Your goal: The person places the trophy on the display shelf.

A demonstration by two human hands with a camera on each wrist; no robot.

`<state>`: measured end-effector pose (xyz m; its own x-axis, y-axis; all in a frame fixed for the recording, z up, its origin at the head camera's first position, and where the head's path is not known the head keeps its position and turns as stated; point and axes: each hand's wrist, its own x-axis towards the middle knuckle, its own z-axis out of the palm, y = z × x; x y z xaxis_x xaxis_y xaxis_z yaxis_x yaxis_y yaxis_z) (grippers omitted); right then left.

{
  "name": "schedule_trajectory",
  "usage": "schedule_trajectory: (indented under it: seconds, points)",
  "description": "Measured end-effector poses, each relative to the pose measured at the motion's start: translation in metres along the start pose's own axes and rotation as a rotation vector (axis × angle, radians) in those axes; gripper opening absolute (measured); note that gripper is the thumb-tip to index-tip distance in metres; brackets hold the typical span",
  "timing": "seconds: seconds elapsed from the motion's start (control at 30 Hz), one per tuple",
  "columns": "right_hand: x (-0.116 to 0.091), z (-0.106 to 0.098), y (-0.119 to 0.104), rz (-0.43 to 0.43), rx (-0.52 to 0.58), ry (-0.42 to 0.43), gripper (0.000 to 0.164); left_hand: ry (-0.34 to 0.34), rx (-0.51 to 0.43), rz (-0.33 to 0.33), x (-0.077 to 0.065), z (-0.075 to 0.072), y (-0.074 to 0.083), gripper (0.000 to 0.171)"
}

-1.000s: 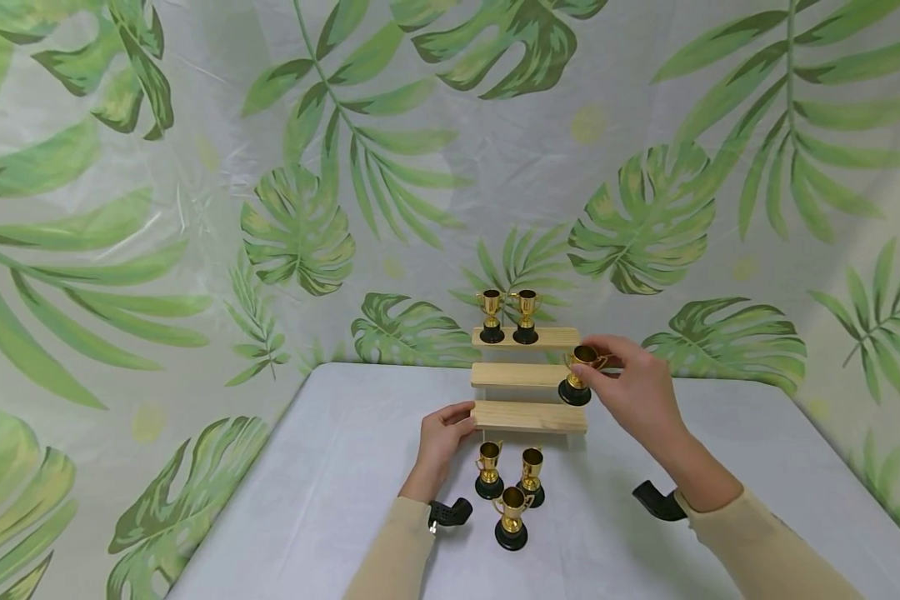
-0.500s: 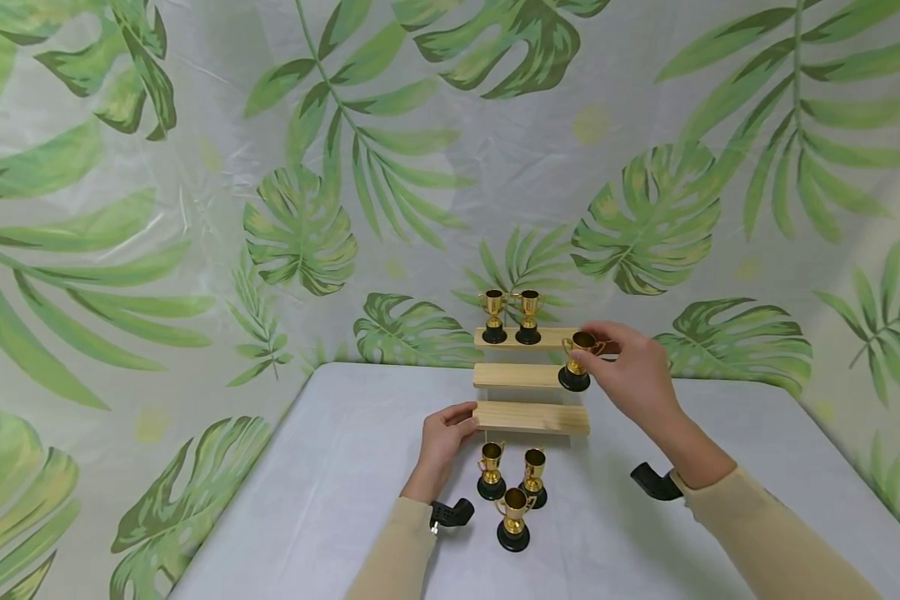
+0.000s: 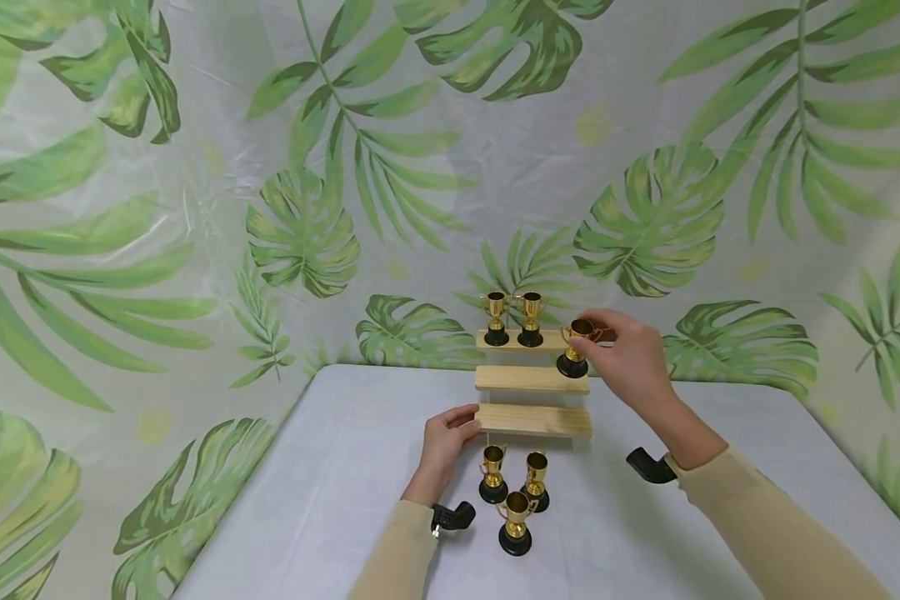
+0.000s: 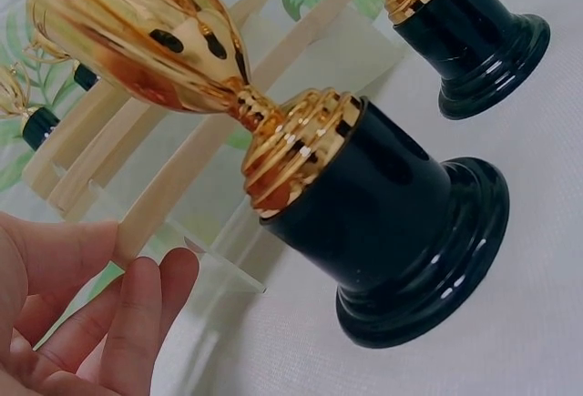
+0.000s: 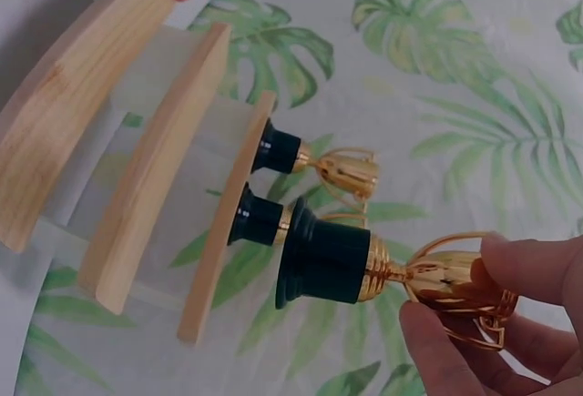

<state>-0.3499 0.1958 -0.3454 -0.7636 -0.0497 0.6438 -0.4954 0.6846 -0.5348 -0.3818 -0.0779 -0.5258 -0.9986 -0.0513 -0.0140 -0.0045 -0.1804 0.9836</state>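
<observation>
My right hand (image 3: pixel 630 357) pinches a small gold trophy cup (image 5: pixel 455 282) by its bowl, thumb on one side and fingers on the other. Its black base (image 3: pixel 572 364) hangs over the right part of a three-step wooden display rack (image 3: pixel 532 419), overlapping the middle and top steps in the head view. With my left hand (image 3: pixel 444 446) I pinch the left end of the lowest step, thumb above and fingers beneath, as the left wrist view (image 4: pixel 127 232) shows. Two like trophies, a left one (image 3: pixel 497 319) and a right one (image 3: pixel 531 319), stand upright on the top step.
Several more trophies stand on the white-covered table in front of the rack, the nearest trophy (image 3: pixel 516 523) closest to me. A leaf-printed sheet (image 3: pixel 420 208) hangs behind the table (image 3: pixel 330 500). Black wrist cameras sit on both wrists.
My right hand has raised the trophy from around the middle step's height toward the top step, shifting slightly leftward. The left hand keeps its hold on the lowest step.
</observation>
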Motion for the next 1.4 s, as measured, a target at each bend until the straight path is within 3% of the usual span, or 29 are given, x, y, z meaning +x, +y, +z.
schedule_trajectory:
  seconds: [1.4]
  points:
    - [0.058, 0.016, 0.019, 0.033, -0.050, -0.030, 0.038, -0.011, -0.036, 0.003, 0.000, -0.001, 0.000, 0.031]
